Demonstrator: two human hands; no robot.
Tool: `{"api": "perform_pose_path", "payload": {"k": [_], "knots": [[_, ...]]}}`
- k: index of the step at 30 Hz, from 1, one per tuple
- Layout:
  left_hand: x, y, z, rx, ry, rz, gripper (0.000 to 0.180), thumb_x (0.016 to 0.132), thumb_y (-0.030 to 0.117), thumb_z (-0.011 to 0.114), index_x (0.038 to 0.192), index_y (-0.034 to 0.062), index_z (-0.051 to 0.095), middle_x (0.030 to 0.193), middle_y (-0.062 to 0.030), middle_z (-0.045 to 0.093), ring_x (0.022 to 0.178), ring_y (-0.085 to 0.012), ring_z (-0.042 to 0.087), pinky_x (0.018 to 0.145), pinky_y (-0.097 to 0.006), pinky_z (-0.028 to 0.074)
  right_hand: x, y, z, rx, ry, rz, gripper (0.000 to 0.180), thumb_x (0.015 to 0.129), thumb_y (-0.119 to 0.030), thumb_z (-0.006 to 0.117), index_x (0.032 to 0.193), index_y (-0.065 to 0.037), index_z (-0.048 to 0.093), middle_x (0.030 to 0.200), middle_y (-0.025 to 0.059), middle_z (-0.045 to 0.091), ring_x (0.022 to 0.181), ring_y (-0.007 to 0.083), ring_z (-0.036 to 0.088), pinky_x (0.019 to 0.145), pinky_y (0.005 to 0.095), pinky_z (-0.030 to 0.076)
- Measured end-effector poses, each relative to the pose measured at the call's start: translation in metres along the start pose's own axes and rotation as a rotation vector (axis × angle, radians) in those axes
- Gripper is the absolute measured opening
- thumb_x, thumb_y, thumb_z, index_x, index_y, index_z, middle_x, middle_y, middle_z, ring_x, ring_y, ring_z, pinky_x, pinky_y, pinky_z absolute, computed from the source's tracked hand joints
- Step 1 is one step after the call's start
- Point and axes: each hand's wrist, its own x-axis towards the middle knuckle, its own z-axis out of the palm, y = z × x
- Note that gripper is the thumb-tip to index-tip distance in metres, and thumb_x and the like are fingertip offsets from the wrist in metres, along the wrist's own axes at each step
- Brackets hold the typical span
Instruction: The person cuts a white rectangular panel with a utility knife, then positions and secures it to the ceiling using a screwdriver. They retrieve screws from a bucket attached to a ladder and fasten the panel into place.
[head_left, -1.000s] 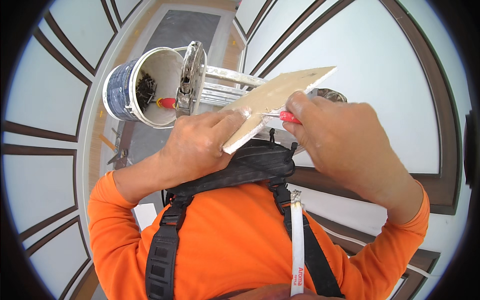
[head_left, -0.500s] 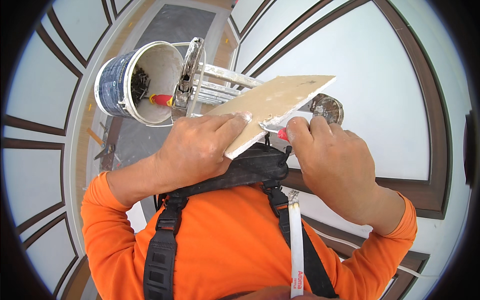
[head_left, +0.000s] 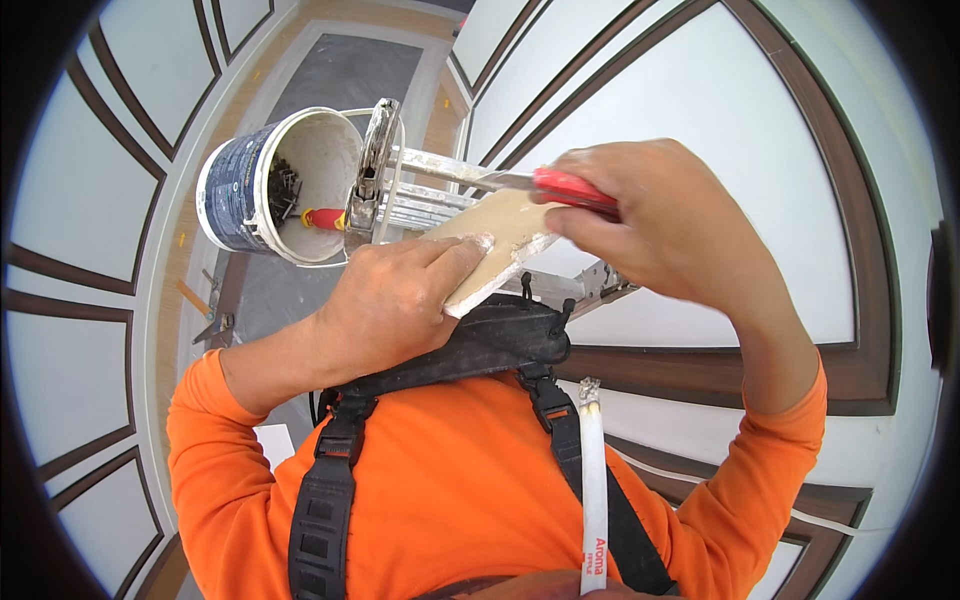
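My left hand (head_left: 400, 290) grips a piece of tan plasterboard (head_left: 478, 262) by its left side, thumb on top. White plaster crumbles along the board's near edge. In my right hand (head_left: 660, 215) is a red-handled knife (head_left: 575, 188), its thin blade pointing left over the board's far side. That hand hides the board's right end, so I cannot tell how far it reaches. Beneath the board is the black pouch (head_left: 485, 335) strapped across my front.
A metal ladder (head_left: 425, 165) stands just beyond the board. Left of it, a bucket (head_left: 240, 190) holds dark screws (head_left: 283, 190) and a red-and-yellow tool handle (head_left: 323, 218). Tools (head_left: 213, 325) lie on the floor. Panelled walls flank both sides; a cigarette (head_left: 593, 490) juts up from below.
My right hand has moved up and away with the knife, from the board's near edge to its far side. Less of the board's right part shows. My left hand keeps its grip.
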Motion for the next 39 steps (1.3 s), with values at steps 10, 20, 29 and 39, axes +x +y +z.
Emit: {"api": "perform_pose_path", "payload": {"k": [10, 20, 29, 39], "knots": [[0.004, 0.000, 0.001, -0.008, 0.056, -0.008, 0.035, 0.079, 0.005, 0.079, 0.112, 0.0023, 0.071, 0.085, -0.0111, 0.073, 0.070, -0.0301, 0.072, 0.057, -0.037, 0.056, 0.035, 0.002, 0.015, 0.174, -0.292, 0.006, 0.029, 0.087, -0.025, 0.069, 0.088, 0.004, 0.072, 0.071, 0.0206, 0.066, 0.068, 0.0383, 0.065, 0.069, 0.0451, 0.053], [0.010, -0.002, 0.005, -0.054, 0.155, 0.005, 0.061, 0.072, 0.003, 0.073, 0.133, 0.0098, 0.065, 0.105, -0.0119, 0.076, 0.077, -0.0292, 0.074, 0.062, -0.039, 0.060, 0.050, 0.026, -0.010, 0.206, 0.095, 0.380, 0.038, 0.093, -0.034, 0.068, 0.087, 0.004, 0.071, 0.062, 0.0117, 0.060, 0.056, 0.0242, 0.054, 0.058, 0.0379, 0.045], [0.010, 0.005, 0.005, -0.012, 0.041, 0.105, 0.053, 0.083, 0.008, 0.064, 0.136, 0.0115, 0.062, 0.117, -0.0087, 0.073, 0.082, -0.0298, 0.075, 0.062, -0.039, 0.061, 0.126, -0.032, 0.023, -0.484, 0.089, -0.466, 0.017, 0.092, -0.022, 0.069, 0.092, -0.005, 0.064, 0.087, 0.0115, 0.069, 0.082, 0.0284, 0.069, 0.068, 0.0418, 0.052], [0.010, -0.005, 0.007, -0.134, 0.157, -0.130, 0.032, 0.088, 0.009, 0.072, 0.119, 0.0057, 0.073, 0.104, -0.0121, 0.077, 0.087, -0.0305, 0.075, 0.070, -0.040, 0.061, 0.259, -0.072, 0.117, -0.577, -0.747, -0.507, 0.026, 0.086, -0.008, 0.062, 0.104, 0.001, 0.078, 0.099, 0.0233, 0.076, 0.086, 0.0365, 0.073, 0.073, 0.0483, 0.057]]}}
